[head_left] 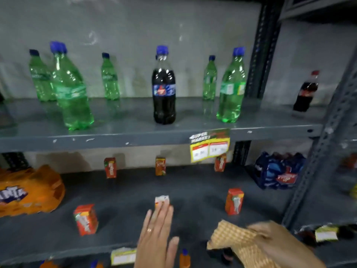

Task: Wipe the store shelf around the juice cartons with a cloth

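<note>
Several small red-orange juice cartons stand on the dark grey lower shelf: one at front left, one at front right, three along the back. A middle front carton shows just past my fingertips. My left hand reaches flat over the shelf, fingers extended and together, tips at that carton; whether they touch it is unclear. My right hand grips a tan checked cloth at the shelf's front right edge.
An orange Fanta multipack fills the shelf's left end, a blue bottle pack the right. Green and dark soda bottles stand on the shelf above, whose edge carries a yellow price tag. A steel upright rises on the right.
</note>
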{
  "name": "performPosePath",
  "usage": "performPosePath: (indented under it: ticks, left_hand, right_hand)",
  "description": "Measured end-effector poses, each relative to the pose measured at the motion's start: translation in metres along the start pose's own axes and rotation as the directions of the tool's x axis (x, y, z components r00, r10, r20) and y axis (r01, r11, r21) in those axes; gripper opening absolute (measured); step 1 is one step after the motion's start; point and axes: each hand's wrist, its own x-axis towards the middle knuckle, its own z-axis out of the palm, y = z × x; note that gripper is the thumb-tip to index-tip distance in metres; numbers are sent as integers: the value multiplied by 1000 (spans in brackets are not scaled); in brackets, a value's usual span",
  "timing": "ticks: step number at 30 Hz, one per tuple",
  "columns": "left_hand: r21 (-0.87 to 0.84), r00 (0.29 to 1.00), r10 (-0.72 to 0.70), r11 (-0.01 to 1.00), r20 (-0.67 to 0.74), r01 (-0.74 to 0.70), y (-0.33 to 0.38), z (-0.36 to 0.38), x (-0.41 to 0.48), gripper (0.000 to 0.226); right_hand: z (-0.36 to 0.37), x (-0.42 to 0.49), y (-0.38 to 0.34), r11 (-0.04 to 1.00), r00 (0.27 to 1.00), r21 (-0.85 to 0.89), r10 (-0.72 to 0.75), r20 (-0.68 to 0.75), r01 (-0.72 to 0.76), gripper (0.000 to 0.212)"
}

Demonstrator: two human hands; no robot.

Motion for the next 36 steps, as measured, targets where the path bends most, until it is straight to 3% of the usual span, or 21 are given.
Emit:
performPosePath:
  ticks: [3,6,8,11,14,17,19,20,21,24,25,31,36]
  left_hand:
    - [-87,976,85,991,-201,-104,73,-33,96,62]
    - [66,959,77,996,-274,-61,111,-58,173,64]
    - [185,966,40,983,-257,8,115,-64,208,65]
    - [268,983,-56,958,-176,102,105,-55,225,67]
    - [312,988,-82,942,-129,119,95,-44,222,65]
    - [373,988,-84,919,-130,128,92,-40,223,63]
    - [384,987,-97,913,-127,139,93,-39,224,63]
    - [382,987,-99,913,-127,141,93,-39,224,63]
    - [373,987,-99,917,-125,140,94,-40,224,63]
    - [370,990,-73,922,-124,115,94,-43,223,63]
    - [368,990,-68,924,-121,109,94,-44,223,63]
    - [357,990,-69,928,-124,110,94,-43,223,62]
    - [320,992,-70,942,-101,99,96,-48,223,67]
  right_hand:
    - [-60,-28,17,992,989,126,-1,-150,20,34]
    - [-107,-49,20,983,944,167,-18,-328,77,34]
    - [-132,-57,14,984,877,142,-30,-480,111,30]
    - [-170,-67,-4,989,739,-19,-124,-662,148,32]
    - [-212,-75,-31,974,667,-207,-217,-713,96,32]
    - [-252,-63,-66,916,511,-401,-352,-784,16,25]
    - [-263,-41,-89,904,456,-428,-378,-806,-6,20]
    - [-263,-26,-100,902,473,-430,-367,-801,-27,18]
    - [-261,-8,-107,899,543,-436,-343,-767,-48,19]
    - [-234,45,-111,882,882,-472,-229,-411,9,41]
    - [-223,55,-107,911,930,-410,-187,-317,43,48]
    - [-205,89,-92,962,879,-273,-124,-460,-7,62]
    - [-197,86,-101,938,846,-329,-88,-526,-107,64]
